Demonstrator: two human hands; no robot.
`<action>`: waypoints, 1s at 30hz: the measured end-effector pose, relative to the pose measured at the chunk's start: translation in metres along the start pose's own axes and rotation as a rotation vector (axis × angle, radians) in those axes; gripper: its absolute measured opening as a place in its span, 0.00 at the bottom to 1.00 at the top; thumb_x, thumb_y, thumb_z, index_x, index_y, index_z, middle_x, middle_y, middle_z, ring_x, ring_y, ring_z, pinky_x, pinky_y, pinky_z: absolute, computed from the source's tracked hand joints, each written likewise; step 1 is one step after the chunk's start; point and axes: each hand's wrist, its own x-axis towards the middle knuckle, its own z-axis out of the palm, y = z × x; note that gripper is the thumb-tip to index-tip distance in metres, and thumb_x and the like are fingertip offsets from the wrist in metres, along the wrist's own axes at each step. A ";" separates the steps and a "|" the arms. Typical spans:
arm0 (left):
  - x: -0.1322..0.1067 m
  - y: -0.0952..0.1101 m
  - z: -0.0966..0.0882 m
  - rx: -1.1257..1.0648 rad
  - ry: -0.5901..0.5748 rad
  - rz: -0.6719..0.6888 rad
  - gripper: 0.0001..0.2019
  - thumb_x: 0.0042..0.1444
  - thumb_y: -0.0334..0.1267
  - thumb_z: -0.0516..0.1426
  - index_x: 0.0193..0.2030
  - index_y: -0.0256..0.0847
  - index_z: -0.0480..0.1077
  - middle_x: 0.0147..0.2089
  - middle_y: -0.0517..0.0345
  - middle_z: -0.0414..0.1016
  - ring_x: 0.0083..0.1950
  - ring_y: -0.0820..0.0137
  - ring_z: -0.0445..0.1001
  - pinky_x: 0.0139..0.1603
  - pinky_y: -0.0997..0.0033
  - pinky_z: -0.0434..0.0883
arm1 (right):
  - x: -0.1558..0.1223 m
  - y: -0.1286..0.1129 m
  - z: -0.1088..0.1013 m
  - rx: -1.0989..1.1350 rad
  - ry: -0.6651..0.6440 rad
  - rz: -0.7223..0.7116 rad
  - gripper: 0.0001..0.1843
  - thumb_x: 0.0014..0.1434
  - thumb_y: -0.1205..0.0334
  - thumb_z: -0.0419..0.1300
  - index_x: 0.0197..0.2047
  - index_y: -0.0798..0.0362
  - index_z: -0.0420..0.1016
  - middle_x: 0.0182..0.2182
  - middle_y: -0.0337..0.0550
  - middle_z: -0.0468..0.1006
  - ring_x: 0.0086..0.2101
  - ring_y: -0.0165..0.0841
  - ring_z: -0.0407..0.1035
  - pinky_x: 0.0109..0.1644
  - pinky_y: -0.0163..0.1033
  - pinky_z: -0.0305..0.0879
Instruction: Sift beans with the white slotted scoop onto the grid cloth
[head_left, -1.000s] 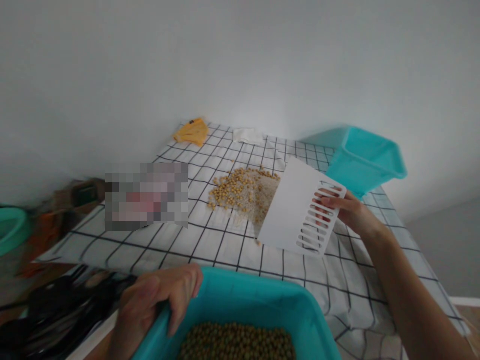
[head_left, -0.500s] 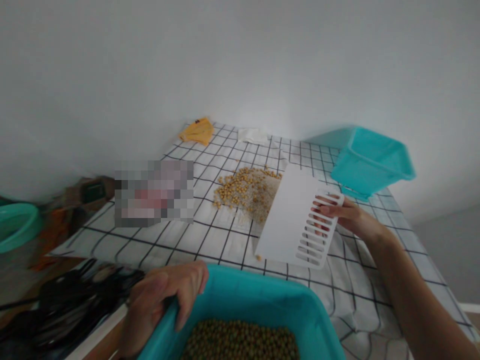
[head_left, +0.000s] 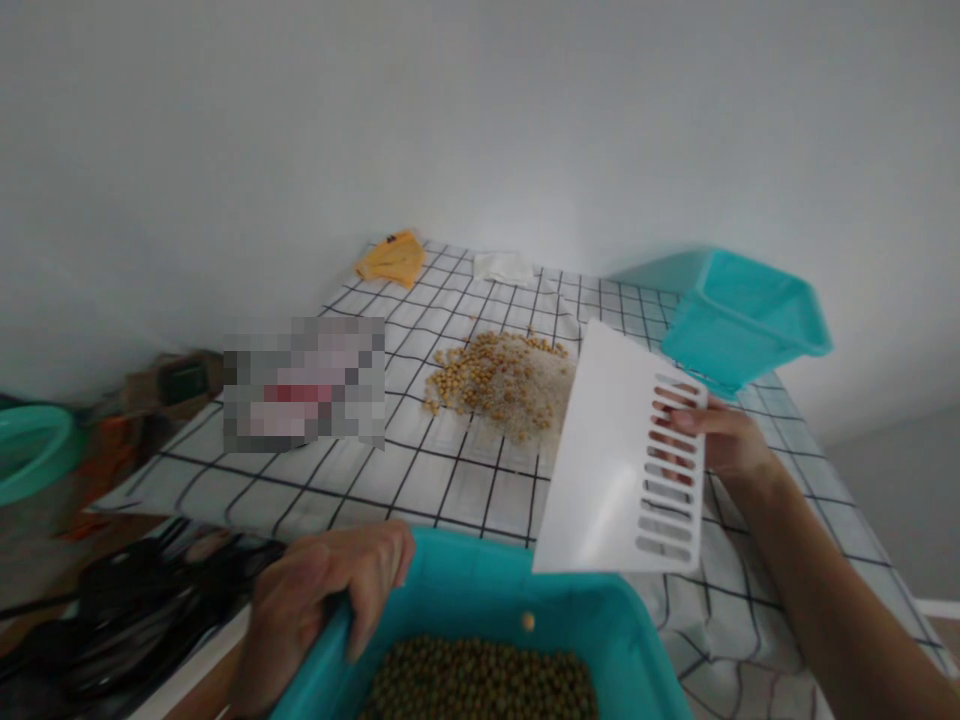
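R fingers [head_left: 686, 420] pinched on wht scraper [head_left: 592, 460], L fingers [head_left: 367, 590] curled o/ teal bin rim [head_left: 487, 546]

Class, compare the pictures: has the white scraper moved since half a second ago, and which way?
Yes. Judged against the near turquoise tub, the white scraper moved right, its lower edge coming down the picture to overlap the far rim.

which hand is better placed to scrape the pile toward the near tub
Most likely the right hand: it holds the white slotted scraper, which appears right beside the pile in this view. The left hand grips the near tub by its rim, so it seems better suited to steadying.
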 end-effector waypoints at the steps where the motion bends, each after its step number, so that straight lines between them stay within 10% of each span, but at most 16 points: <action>1: 0.000 0.000 0.000 0.005 -0.003 0.006 0.33 0.74 0.51 0.38 0.19 0.43 0.64 0.14 0.60 0.67 0.19 0.69 0.66 0.29 0.64 0.70 | 0.000 -0.001 -0.001 0.018 0.032 -0.029 0.10 0.42 0.57 0.74 0.26 0.48 0.79 0.19 0.36 0.73 0.18 0.32 0.65 0.21 0.37 0.63; 11: 0.002 -0.001 0.003 -0.025 0.068 0.002 0.35 0.74 0.50 0.40 0.16 0.44 0.67 0.13 0.59 0.67 0.18 0.68 0.65 0.28 0.63 0.70 | 0.015 0.013 0.001 -0.149 0.151 -0.158 0.08 0.50 0.57 0.72 0.33 0.49 0.80 0.30 0.42 0.82 0.37 0.43 0.79 0.40 0.44 0.75; 19: 0.001 -0.003 0.004 -0.026 0.078 0.033 0.34 0.74 0.50 0.40 0.17 0.41 0.64 0.14 0.61 0.65 0.19 0.70 0.64 0.28 0.66 0.69 | 0.017 0.000 -0.004 0.039 0.500 -0.362 0.09 0.46 0.58 0.71 0.32 0.48 0.80 0.28 0.39 0.81 0.26 0.36 0.75 0.25 0.39 0.68; 30: -0.001 -0.003 -0.014 -0.065 0.102 0.005 0.35 0.73 0.51 0.42 0.15 0.42 0.67 0.13 0.59 0.69 0.18 0.70 0.65 0.27 0.66 0.69 | 0.022 0.008 -0.012 0.068 0.487 -0.326 0.14 0.50 0.47 0.72 0.34 0.47 0.82 0.29 0.39 0.83 0.26 0.35 0.74 0.28 0.39 0.70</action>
